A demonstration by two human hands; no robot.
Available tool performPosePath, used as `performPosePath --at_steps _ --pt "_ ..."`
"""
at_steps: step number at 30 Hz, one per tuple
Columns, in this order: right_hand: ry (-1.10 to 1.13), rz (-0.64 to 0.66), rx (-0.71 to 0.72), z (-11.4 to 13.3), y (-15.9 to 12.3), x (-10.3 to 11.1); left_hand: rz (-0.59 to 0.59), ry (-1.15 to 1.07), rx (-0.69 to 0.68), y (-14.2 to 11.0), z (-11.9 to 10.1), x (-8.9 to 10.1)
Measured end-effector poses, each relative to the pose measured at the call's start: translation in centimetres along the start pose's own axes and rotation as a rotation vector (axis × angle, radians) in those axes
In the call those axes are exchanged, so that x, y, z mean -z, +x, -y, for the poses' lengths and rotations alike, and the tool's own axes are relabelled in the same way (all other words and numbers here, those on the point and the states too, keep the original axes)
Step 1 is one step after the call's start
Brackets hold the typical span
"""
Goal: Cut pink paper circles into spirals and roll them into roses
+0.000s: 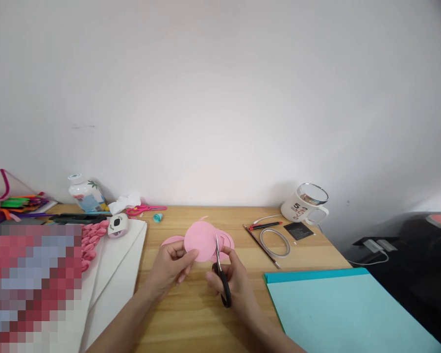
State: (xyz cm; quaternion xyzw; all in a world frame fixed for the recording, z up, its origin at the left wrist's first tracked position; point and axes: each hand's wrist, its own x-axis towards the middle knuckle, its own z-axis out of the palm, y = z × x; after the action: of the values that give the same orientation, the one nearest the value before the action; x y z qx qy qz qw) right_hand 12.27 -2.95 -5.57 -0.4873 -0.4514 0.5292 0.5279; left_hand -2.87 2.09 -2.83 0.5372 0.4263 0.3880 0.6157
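Observation:
My left hand (175,264) pinches the lower left edge of a round pink paper disc (201,240), holding it above the wooden table. In my right hand (234,277) is a pair of scissors (223,284) with black handles, its blades pointing up along the disc's right edge. Whether the blades are closed on the paper I cannot tell. Behind the disc, more pink paper pieces (228,239) lie on the table, partly hidden by the disc and my hands.
A turquoise sheet stack (316,304) lies at right, white paper (113,284) at left. Farther back are a white mug (297,208), a coiled cable (275,243), pencils (266,226), pink scissors (147,210), a teal cap (158,217) and a white bottle (86,193). A wall stands behind.

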Motion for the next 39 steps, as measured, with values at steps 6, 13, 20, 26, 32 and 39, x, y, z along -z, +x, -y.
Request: performPosePath --at_steps 6,13,20,26,32,39 --pt "-0.037 0.011 -0.025 0.09 -0.03 -0.03 0.035 -0.12 -0.009 0.03 0.11 -0.1" --pt "0.01 0.053 -0.051 -0.43 -0.4 -0.5 0.053 -0.093 0.03 -0.01 0.3 -0.5" --pt "0.038 0.077 0.002 -0.51 -0.29 -0.21 0.064 0.072 0.072 -0.28 0.21 -0.49" --pt "0.059 0.078 0.014 -0.6 -0.04 0.0 0.113 0.094 0.061 -0.34 0.19 -0.31" --pt "0.028 0.07 0.017 -0.5 -0.09 -0.03 0.089 0.092 0.049 -0.24 0.28 -0.25" --pt "0.022 0.062 -0.012 -0.22 -0.12 -0.11 0.056 0.091 0.036 -0.16 0.16 -0.23"
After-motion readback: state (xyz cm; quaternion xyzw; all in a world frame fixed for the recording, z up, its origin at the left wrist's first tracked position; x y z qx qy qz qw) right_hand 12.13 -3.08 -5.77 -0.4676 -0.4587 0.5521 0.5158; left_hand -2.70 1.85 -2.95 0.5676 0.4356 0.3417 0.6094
